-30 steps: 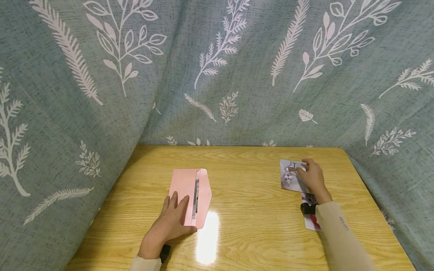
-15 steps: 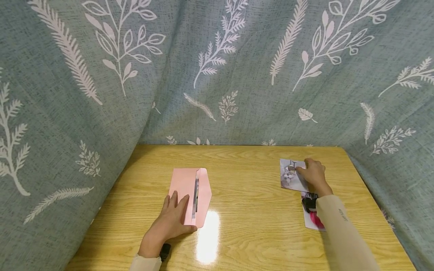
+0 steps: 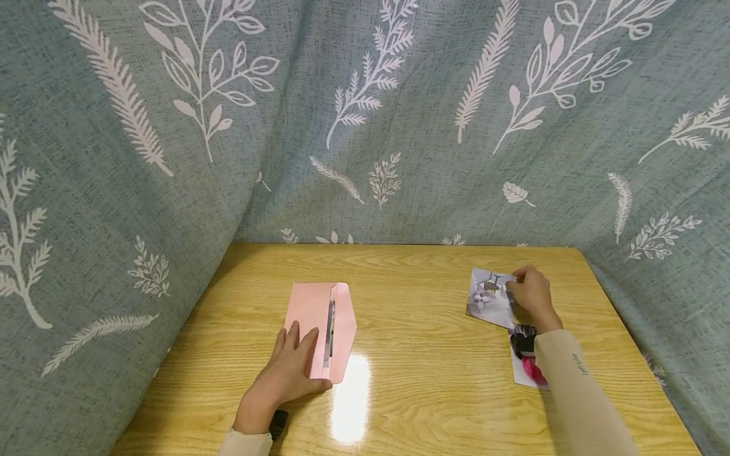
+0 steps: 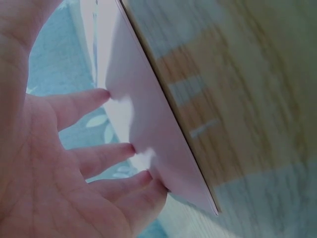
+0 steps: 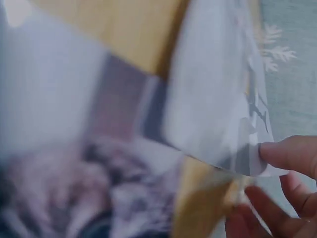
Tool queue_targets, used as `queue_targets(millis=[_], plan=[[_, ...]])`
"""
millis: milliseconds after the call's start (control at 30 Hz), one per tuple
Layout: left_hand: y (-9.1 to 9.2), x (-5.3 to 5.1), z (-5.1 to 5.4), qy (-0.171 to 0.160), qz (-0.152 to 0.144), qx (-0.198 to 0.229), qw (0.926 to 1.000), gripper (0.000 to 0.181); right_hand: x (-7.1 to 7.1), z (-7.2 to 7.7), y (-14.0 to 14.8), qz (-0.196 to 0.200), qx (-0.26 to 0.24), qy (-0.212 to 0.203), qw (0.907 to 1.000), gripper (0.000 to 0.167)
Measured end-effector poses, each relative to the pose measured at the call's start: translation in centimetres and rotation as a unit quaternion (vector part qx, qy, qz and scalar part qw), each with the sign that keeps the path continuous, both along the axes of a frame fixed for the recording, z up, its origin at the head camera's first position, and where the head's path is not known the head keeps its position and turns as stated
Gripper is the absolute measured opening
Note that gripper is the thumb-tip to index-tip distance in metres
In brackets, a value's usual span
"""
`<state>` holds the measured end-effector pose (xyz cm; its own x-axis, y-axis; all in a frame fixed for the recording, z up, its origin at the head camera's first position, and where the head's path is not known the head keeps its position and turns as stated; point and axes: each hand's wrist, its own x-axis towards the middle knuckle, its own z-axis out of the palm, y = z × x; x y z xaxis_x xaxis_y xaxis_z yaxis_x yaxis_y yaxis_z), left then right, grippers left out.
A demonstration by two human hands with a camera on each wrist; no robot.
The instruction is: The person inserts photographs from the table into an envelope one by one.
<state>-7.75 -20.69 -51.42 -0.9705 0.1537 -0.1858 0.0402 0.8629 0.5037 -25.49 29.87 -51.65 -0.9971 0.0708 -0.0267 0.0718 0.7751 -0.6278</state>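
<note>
A pink envelope (image 3: 308, 301) lies on the table with its pointed flap open to the right. The edges of some pictures show inside its slot. My left hand (image 3: 285, 372) rests on the envelope's near part with fingers spread; in the left wrist view the fingertips (image 4: 130, 148) touch its pink paper (image 4: 148, 124). At the right, my right hand (image 3: 533, 296) pinches a photo card (image 3: 485, 303) by its right edge, thumb on the printed face. In the right wrist view this card (image 5: 208, 84) is bent and raised at the thumb.
Another photo card (image 3: 533, 370) with a pink-red patch lies under the right wrist, partly hidden by the wrist's black strap (image 3: 521, 345). The wooden table (image 3: 410, 335) has a bright glare spot near the envelope. A leaf-patterned cloth (image 3: 365, 215) hangs behind and at the sides.
My right hand has shifted slightly right. The photo card in its fingers has turned a little, its near edge now slanting. My left hand and the envelope have stayed put.
</note>
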Motion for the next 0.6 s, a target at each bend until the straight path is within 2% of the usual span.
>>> queue_targets(millis=[300,400,467,600], plan=[[0.0,0.1,0.3,-0.005,0.001,0.002,1.0,0.11,0.4,0.9,0.0,-0.006,-0.11,-0.043,0.993,0.044],[0.0,0.1,0.3,-0.007,0.002,0.003,1.0,0.11,0.5,0.9,-0.3,-0.008,-0.177,-0.057,0.9825,0.046],[0.0,0.1,0.3,-0.007,0.002,0.002,1.0,0.11,0.7,0.9,-0.6,-0.011,-0.231,-0.066,0.9707,0.047],[0.0,0.1,0.2,-0.004,0.001,0.001,1.0,0.11,0.9,0.8,-1.3,-0.015,-0.284,-0.071,0.9562,0.047]])
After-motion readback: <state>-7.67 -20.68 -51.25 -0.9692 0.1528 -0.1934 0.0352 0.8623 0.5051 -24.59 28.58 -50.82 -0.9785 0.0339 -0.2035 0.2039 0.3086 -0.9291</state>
